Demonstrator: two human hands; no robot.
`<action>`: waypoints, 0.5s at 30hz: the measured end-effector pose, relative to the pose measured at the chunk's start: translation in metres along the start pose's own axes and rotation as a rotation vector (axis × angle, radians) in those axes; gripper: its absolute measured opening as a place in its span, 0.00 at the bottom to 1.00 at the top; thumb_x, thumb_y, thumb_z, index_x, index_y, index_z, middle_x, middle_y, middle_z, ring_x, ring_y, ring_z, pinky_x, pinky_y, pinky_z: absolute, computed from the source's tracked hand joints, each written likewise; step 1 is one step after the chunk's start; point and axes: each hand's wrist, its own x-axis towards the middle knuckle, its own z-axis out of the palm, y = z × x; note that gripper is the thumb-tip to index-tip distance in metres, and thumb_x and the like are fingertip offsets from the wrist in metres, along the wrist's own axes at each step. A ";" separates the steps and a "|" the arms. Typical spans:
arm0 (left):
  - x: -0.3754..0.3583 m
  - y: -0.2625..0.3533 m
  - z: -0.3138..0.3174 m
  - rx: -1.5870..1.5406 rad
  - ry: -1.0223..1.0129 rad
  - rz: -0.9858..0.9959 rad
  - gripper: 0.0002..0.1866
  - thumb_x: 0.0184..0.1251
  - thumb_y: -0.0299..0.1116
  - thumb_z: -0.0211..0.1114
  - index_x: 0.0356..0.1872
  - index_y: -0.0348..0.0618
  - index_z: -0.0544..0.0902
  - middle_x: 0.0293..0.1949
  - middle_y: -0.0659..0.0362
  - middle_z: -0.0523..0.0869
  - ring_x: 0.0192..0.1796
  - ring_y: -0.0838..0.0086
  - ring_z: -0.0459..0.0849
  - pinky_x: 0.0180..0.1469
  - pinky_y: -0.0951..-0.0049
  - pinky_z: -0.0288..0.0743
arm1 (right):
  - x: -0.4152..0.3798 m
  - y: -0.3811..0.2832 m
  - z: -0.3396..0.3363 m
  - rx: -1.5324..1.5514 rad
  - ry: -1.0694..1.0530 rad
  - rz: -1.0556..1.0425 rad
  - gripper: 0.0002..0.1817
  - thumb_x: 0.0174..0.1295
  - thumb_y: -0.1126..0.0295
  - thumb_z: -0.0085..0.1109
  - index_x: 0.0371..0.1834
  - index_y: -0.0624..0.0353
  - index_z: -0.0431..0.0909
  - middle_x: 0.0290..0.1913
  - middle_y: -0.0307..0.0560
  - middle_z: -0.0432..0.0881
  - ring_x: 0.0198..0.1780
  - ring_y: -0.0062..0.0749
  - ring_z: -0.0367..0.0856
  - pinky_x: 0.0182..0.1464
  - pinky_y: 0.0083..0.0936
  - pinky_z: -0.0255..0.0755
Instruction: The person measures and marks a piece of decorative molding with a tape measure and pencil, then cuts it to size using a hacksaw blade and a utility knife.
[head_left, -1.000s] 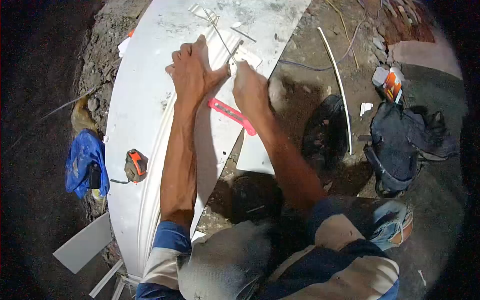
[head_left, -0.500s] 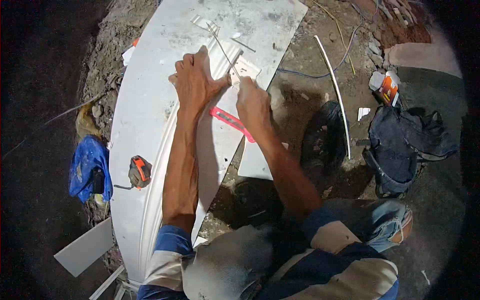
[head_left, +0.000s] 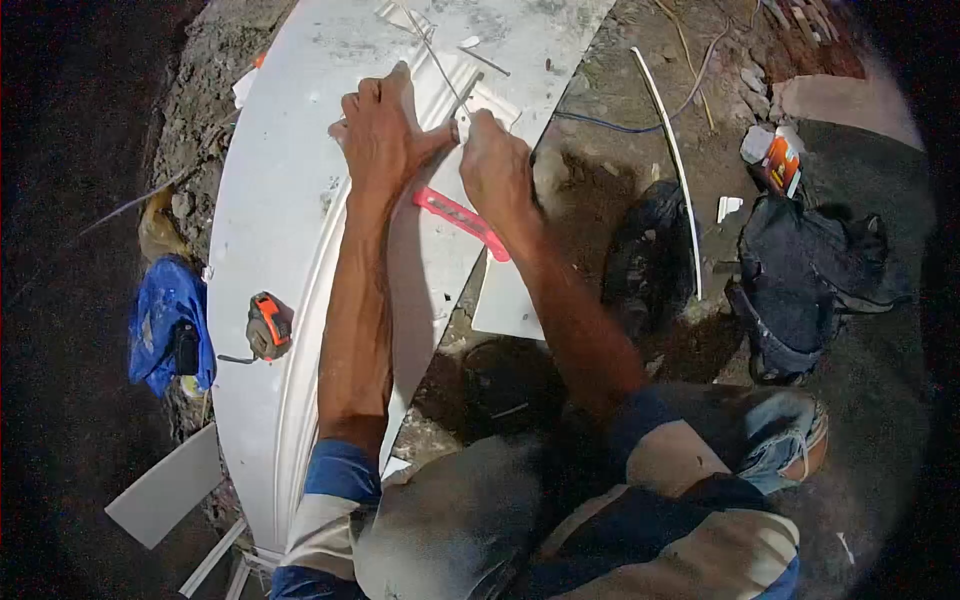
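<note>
My left hand (head_left: 388, 132) presses on a long white moulding (head_left: 318, 290), thumb stretched to the right and fingers spread. Close beside it, my right hand (head_left: 492, 160) is closed round the handle end of a thin saw blade (head_left: 437, 68), which slants up and left across the moulding near its upper end. The handle itself is hidden in the fist. A pink utility knife (head_left: 462, 222) lies just below my right hand on the white board (head_left: 265, 180). Near the blade are a small moulding piece (head_left: 494, 103) and a thin dark rod (head_left: 486, 61).
An orange and grey tape measure (head_left: 268, 326) sits on the board's left part. A blue cloth (head_left: 172, 325) lies beyond the left edge. On the ground at right are a thin white strip (head_left: 672, 165), a dark bag (head_left: 790, 285) and an orange box (head_left: 781, 163).
The whole view has shifted slightly, so the board and the objects appear higher. My right hand has moved a little up and left with the blade; my left hand keeps its hold on the moulding.
</note>
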 end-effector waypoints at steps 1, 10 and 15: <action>0.001 0.000 0.000 0.001 0.004 0.002 0.49 0.35 0.56 0.79 0.63 0.46 0.73 0.50 0.51 0.76 0.54 0.53 0.72 0.48 0.44 0.65 | 0.011 -0.002 0.009 -0.039 0.060 -0.031 0.03 0.62 0.77 0.49 0.35 0.66 0.70 0.29 0.68 0.77 0.34 0.66 0.79 0.35 0.52 0.72; 0.000 0.003 -0.002 0.025 0.003 -0.001 0.48 0.35 0.53 0.78 0.64 0.44 0.73 0.51 0.49 0.76 0.54 0.53 0.72 0.49 0.46 0.66 | -0.003 0.003 0.003 0.025 0.037 0.002 0.06 0.63 0.75 0.45 0.37 0.66 0.71 0.30 0.68 0.77 0.37 0.68 0.78 0.38 0.54 0.69; 0.004 0.011 -0.013 0.060 -0.056 -0.047 0.47 0.36 0.53 0.78 0.63 0.44 0.74 0.51 0.50 0.75 0.53 0.51 0.72 0.49 0.47 0.67 | -0.019 0.001 -0.002 -0.006 0.058 0.021 0.06 0.62 0.76 0.47 0.39 0.67 0.72 0.32 0.69 0.78 0.36 0.67 0.78 0.38 0.52 0.71</action>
